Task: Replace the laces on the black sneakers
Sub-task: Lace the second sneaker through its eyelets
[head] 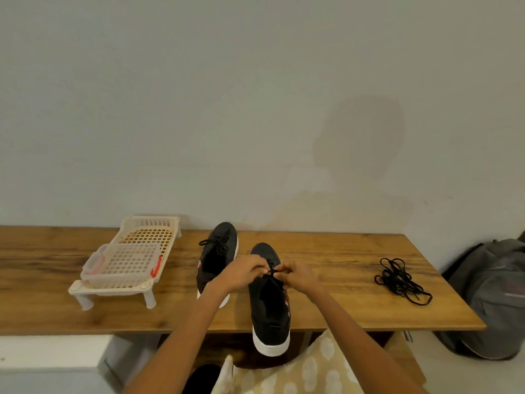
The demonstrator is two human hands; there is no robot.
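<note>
Two hands on the near sneaker (270,305): left hand (245,273) and right hand (298,273) both w/ fingers curled, each grip pinching the black lace (273,275) over the eyelet area, fingertips of the two nearly meeting at the lace. That shoe lies lengthwise on the wooden table (326,305), toe pointing away past the grip, white-soled heel below the grip and hanging over the near table edge. Second sneaker (218,251) sits just left of the left hand, partly behind the left wrist, toe to the wall, its own lace tied in a bow (216,242) up and left of the grip. Loose bundle of black laces (400,277) on the table well right of the right hand, not touching anything else. Far left of the grip: cream plastic rack (143,233) on short legs w/ a clear lidded container (125,265), red clips, resting on its near end. Grey bag (494,302) on the floor beyond the right table end. Patterned yellow fabric (318,368) below the grip, between the forearms. Can't tell whether the pinched lace is knotted.
</note>
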